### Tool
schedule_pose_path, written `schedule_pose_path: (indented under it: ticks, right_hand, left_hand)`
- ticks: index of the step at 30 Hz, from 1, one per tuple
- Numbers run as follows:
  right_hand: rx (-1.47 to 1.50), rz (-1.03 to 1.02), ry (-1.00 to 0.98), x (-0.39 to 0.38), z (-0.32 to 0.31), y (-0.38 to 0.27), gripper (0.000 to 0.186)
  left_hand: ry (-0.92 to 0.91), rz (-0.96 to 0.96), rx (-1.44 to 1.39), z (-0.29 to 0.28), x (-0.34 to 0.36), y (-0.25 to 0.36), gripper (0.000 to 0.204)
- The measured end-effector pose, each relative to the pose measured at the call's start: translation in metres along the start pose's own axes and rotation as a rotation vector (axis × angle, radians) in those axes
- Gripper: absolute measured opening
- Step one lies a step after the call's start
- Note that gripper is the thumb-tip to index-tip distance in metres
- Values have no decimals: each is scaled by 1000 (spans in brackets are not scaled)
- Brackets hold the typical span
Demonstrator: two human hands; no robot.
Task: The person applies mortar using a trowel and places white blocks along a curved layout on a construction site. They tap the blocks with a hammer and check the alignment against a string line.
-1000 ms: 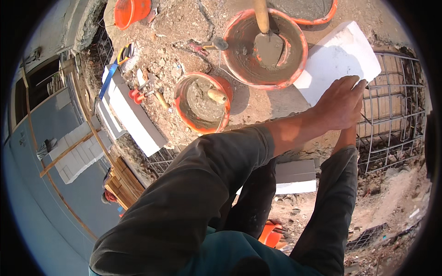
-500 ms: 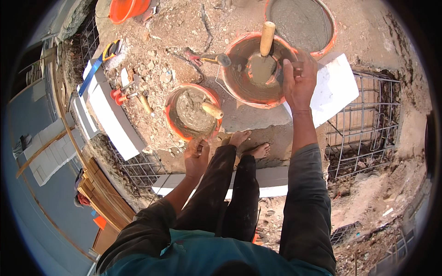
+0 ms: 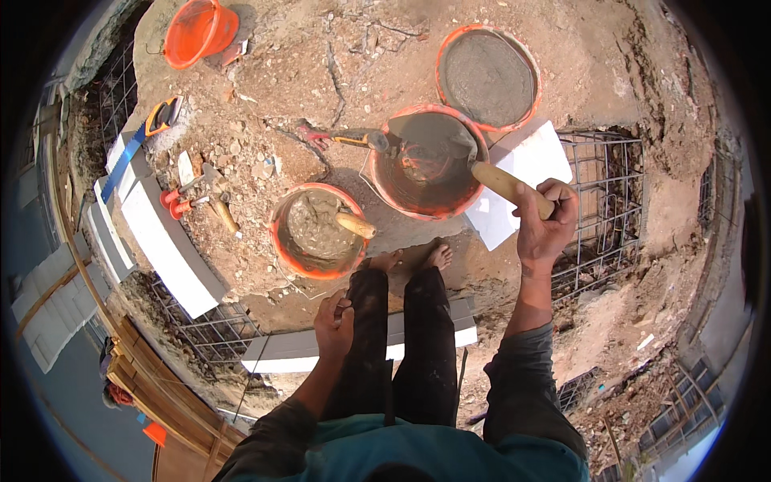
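My right hand [image 3: 543,229] is closed round the wooden handle of a trowel [image 3: 507,186]. The trowel's blade leans into the middle orange bucket [image 3: 423,215], at its right wall, which is coated with wet grey mortar. My left hand [image 3: 333,323] is curled closed beside my left leg, with nothing visible in it. Just beyond it stands a smaller orange bucket [image 3: 283,255] of mortar. A second wooden-handled tool [image 3: 355,225] rests in that mortar, its lower end buried.
Another orange bucket [image 3: 533,103] full of mortar stands behind. A hammer [image 3: 353,140], a blue-bladed saw [image 3: 124,167] and small hand tools [image 3: 193,201] lie leftward. White blocks [image 3: 173,249], rebar cages [image 3: 602,193] and an orange bucket [image 3: 201,34] surround the dirt ground.
My right hand has left the middle bucket's rim and taken the trowel handle, which now tilts toward me. My left hand has drawn back from the smaller bucket. The view has shifted.
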State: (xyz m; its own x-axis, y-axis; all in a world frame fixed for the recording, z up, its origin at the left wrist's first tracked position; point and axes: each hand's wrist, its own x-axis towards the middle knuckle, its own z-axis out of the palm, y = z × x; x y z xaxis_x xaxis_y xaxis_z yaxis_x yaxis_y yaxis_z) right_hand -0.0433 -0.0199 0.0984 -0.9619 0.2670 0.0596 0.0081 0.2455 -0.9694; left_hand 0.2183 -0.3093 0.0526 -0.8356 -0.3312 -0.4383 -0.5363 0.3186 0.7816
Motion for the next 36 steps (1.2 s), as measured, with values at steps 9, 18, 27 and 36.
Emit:
schedule_pose_path:
  ticks: [9, 18, 27, 36]
  right_hand:
    - [-131, 685, -382, -17, -45, 46, 44]
    - [-600, 188, -430, 60, -3, 108, 48]
    - [364, 869, -208, 100, 83, 91, 23]
    - [885, 811, -198, 83, 89, 130, 25]
  left_hand:
    - [-81, -72, 110, 23, -11, 10, 38]
    - [-32, -220, 314, -29, -67, -27, 39]
    - [25, -273, 380, -48, -121, -56, 44]
    - [58, -310, 254, -50, -133, -43, 42]
